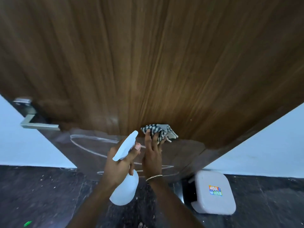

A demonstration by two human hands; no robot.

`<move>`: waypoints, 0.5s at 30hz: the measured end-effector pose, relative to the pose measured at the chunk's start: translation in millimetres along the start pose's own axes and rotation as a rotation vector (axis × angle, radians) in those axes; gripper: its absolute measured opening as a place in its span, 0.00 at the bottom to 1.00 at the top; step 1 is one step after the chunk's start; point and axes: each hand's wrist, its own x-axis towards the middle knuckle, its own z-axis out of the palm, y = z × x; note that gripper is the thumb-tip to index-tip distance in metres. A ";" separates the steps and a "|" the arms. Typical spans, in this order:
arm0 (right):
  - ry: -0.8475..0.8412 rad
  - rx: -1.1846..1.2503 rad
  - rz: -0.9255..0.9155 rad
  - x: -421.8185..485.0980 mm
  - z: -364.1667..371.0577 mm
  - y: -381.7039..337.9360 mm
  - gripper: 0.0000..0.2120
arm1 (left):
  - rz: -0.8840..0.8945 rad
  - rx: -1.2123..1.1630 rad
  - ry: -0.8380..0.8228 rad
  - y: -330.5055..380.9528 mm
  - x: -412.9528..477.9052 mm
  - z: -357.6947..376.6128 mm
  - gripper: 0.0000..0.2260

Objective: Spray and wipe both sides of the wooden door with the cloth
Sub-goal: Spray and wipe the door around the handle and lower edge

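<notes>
Wooden door is filling the upper and middle frame. Striped cloth is lying against the door face, just right of centre. Right hand, bracelet at the wrist, is pressing the cloth to the wood with fingers extended. Left hand is gripping the white spray bottle by its neck, at lower centre, nozzle pointing up toward the door. Metal handle is sitting at the left edge. White stool is standing on the dark floor, lower right.
</notes>
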 end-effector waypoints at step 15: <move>0.005 -0.317 -0.455 22.0 112.6 -166.2 0.40 | -0.009 -0.019 0.181 -37.9 -25.7 -196.5 0.19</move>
